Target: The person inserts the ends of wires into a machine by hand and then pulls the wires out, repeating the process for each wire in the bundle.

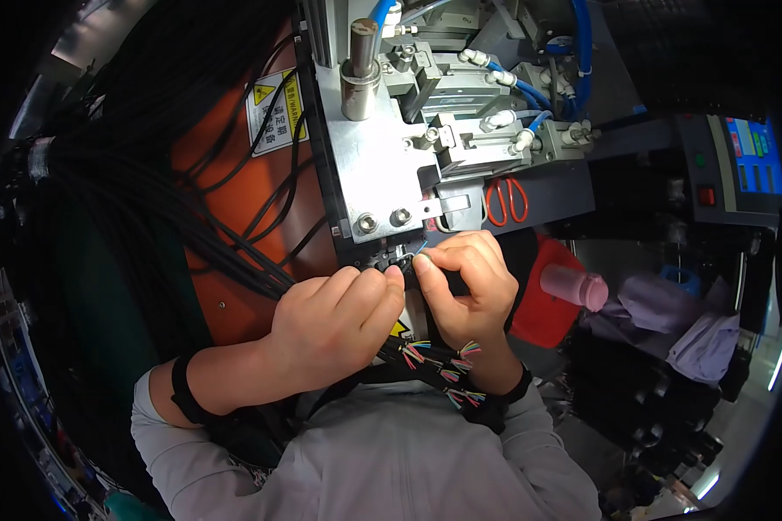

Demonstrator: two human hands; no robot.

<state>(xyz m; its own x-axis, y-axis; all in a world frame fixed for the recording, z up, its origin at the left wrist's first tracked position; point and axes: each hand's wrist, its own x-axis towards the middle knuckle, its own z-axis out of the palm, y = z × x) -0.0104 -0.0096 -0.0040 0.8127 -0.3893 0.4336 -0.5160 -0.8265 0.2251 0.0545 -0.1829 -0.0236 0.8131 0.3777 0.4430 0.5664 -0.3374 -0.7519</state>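
My left hand is closed, its thumb and forefinger pinched at the front edge of a metal machine plate. They seem to grip the end of a black cable, mostly hidden behind the fingers. Close beside it, my right hand pinches a thin blue wire between thumb and forefinger. The fingertips of both hands meet around a small dark slot under the plate. Below my hands lie several black cables with stripped ends showing multicoloured wires.
A thick bundle of black cables runs across an orange panel at the left. Pneumatic cylinders with blue hoses sit behind the plate. At the right are a touch screen, a pink bottle and a red cloth-like item.
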